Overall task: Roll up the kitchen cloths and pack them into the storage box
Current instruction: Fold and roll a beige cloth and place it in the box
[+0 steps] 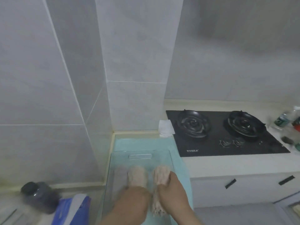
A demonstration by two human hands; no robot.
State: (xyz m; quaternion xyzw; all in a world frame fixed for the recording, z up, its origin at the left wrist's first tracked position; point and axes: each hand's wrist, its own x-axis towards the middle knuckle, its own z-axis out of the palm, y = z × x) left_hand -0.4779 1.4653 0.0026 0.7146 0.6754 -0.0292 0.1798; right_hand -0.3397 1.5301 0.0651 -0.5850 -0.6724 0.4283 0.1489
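A clear storage box (140,151) stands on a teal cloth (179,161) on the counter in front of me. Three rolled cloths lie side by side in it. At the left lies a grey roll (119,175), untouched. In the middle is a beige roll (138,175); my left hand (134,202) covers its near end with the fingers curled down over it. At the right is a pinkish-beige roll (159,175), and my right hand (172,190) grips it from the right side. The image is blurred, so fingertips are hard to make out.
A black two-burner gas hob (227,133) is set into the counter at the right, with a white paper (165,128) beside it and bottles (287,119) at the far right. A dark jar (39,196) and a blue package (73,210) stand left. A tiled wall column rises just behind the box.
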